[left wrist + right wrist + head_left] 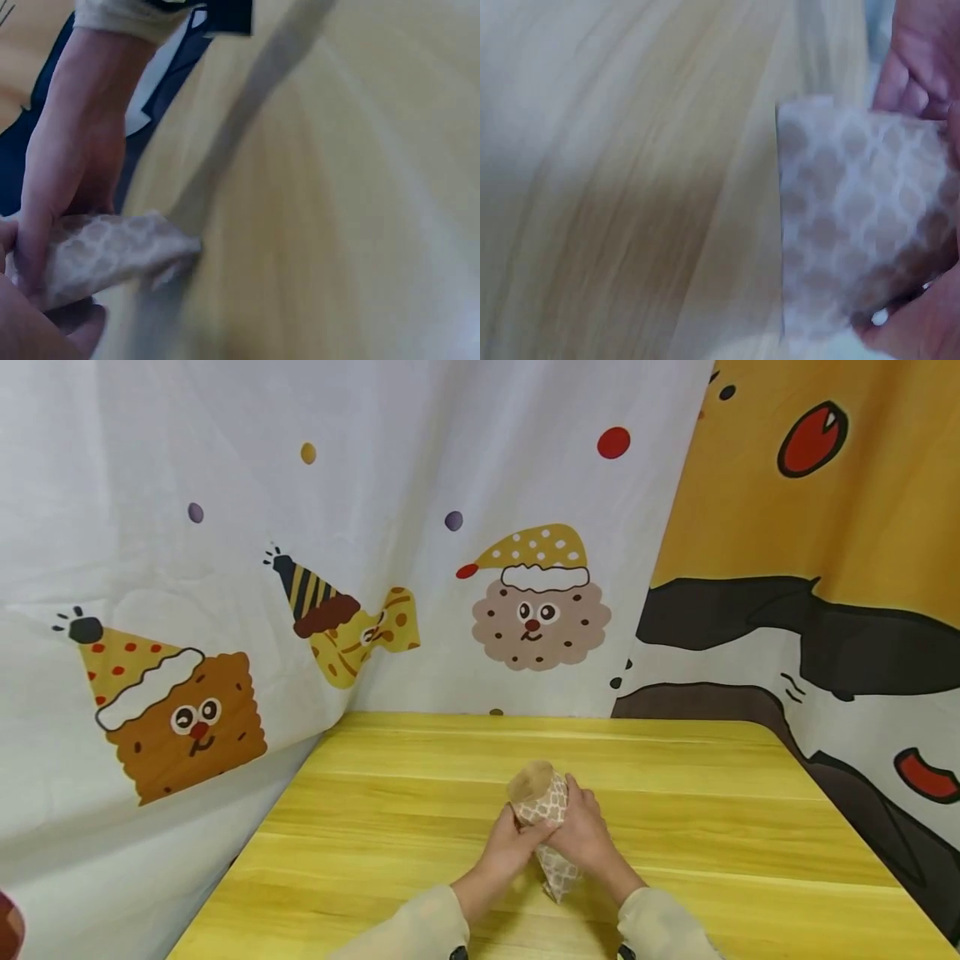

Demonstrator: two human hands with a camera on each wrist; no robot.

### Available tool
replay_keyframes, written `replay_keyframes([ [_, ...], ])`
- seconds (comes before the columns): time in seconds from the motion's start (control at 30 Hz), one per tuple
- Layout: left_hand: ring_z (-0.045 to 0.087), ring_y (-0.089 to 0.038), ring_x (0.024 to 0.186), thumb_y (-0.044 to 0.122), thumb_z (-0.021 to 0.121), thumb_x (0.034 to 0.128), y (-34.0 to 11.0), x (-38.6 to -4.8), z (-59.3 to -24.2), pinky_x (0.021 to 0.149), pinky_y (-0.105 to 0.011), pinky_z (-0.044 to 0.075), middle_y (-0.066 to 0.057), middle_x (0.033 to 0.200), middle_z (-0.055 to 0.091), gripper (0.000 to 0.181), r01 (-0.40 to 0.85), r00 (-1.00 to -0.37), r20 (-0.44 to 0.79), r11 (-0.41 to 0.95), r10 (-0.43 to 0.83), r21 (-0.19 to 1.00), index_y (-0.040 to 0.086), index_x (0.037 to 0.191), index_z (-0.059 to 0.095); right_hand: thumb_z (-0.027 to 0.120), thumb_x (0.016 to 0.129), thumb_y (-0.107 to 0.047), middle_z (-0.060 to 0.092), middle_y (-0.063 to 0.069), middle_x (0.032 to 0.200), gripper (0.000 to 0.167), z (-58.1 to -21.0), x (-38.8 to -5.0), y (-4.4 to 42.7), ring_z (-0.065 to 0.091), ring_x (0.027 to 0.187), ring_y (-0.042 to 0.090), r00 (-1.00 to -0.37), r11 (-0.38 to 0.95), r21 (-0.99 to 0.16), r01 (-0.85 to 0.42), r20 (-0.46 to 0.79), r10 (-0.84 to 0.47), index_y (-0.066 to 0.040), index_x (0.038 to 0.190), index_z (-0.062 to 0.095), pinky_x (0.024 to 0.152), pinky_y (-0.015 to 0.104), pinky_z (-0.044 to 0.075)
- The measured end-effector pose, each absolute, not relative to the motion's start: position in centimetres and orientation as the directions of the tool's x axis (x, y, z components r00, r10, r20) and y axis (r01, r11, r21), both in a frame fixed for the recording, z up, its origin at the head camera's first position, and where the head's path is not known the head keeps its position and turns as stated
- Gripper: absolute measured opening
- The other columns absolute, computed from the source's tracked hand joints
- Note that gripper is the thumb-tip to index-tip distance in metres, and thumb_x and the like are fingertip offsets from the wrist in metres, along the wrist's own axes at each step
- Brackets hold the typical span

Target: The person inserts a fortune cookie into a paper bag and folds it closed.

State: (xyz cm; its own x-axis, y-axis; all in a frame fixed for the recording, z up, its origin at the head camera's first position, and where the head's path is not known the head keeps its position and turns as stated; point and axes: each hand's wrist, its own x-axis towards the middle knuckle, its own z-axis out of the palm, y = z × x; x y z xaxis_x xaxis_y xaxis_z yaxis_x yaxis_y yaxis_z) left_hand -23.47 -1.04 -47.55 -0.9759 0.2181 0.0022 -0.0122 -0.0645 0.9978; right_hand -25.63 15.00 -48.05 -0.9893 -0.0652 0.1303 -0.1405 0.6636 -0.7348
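Over the yellow wood-grain table [360,835], the left hand [513,847] and right hand [587,833] both grip the tan-and-white patterned paper cone [546,808] round its middle. Light, I'd judge, and easily creased; a gentle hold below the mouth should suit!

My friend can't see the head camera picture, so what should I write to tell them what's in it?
A left hand and a right hand hold a patterned paper cone, narrow end nearest the camera, over a yellow wooden table. Behind hangs white cloth printed with cartoon characters in hats.
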Motion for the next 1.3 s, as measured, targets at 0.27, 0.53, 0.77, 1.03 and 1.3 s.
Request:
replay_keyframes([
  [0.27, 0.057, -0.013, 0.082, 0.015, 0.068, 0.0958, -4.3, -27.1, -44.7, 0.074, -0.027, 0.051, -0.002, 0.093, 0.063, 0.031, 0.149, -0.949, 0.177, -0.122, 0.263, 0.981, 0.001, 0.120, 0.055, 0.078, 0.088, -0.018, 0.058, 0.017, 0.118, 0.062, -45.2, -25.2, 15.4, 0.061, 0.100, 0.027, -0.983, 0.133, -0.976, -0.170, 0.158, -0.096, -0.006, 0.140, 0.049, 0.079, 0.036, 0.056],
  [0.53, 0.056, -0.019, 0.110, 0.025, 0.072, 0.0933, -6.3, -28.0, -45.9, 0.095, -0.039, 0.048, -0.003, 0.124, 0.059, 0.060, 0.125, -0.899, 0.098, 0.035, 0.426, 0.992, 0.007, 0.143, 0.045, 0.079, 0.087, -0.023, 0.056, 0.014, 0.132, 0.062, -46.9, -25.1, 16.2, 0.054, 0.120, 0.036, -0.983, 0.285, -0.947, -0.151, 0.112, -0.146, -0.009, 0.141, 0.051, 0.096, 0.055, 0.046],
  [0.77, 0.058, -0.026, 0.115, 0.016, 0.073, 0.0921, -6.2, -27.9, -47.6, 0.095, -0.042, 0.050, -0.010, 0.128, 0.059, 0.059, 0.127, -0.882, 0.094, 0.040, 0.462, 0.991, 0.005, 0.143, 0.045, 0.078, 0.087, -0.027, 0.060, 0.011, 0.126, 0.066, -48.0, -25.5, 16.1, 0.059, 0.113, 0.029, -0.978, 0.247, -0.957, -0.151, 0.109, -0.175, -0.014, 0.145, 0.047, 0.087, 0.044, 0.053],
  [1.03, 0.065, -0.016, 0.092, 0.013, 0.071, 0.0936, -5.9, -27.8, -47.6, 0.081, -0.035, 0.055, -0.007, 0.107, 0.070, 0.030, 0.168, -0.904, 0.136, 0.043, 0.406, 0.985, 0.002, 0.122, 0.064, 0.076, 0.089, -0.025, 0.066, 0.013, 0.109, 0.046, -47.1, -25.4, 15.5, 0.068, 0.093, 0.027, -0.981, 0.113, -0.986, -0.120, 0.101, -0.165, -0.007, 0.127, 0.058, 0.076, 0.039, 0.058],
  [1.3, 0.048, -0.010, 0.066, 0.024, 0.073, 0.0921, -6.3, -27.8, -47.7, 0.064, -0.028, 0.043, 0.000, 0.071, 0.057, 0.025, 0.154, -0.933, 0.115, 0.088, 0.342, 0.984, 0.001, 0.087, 0.066, 0.072, 0.093, -0.025, 0.069, 0.013, 0.102, 0.037, -47.0, -25.4, 15.7, 0.070, 0.085, 0.026, -0.991, 0.088, -0.991, -0.097, 0.088, -0.105, -0.006, 0.123, 0.062, 0.072, 0.040, 0.058],
])
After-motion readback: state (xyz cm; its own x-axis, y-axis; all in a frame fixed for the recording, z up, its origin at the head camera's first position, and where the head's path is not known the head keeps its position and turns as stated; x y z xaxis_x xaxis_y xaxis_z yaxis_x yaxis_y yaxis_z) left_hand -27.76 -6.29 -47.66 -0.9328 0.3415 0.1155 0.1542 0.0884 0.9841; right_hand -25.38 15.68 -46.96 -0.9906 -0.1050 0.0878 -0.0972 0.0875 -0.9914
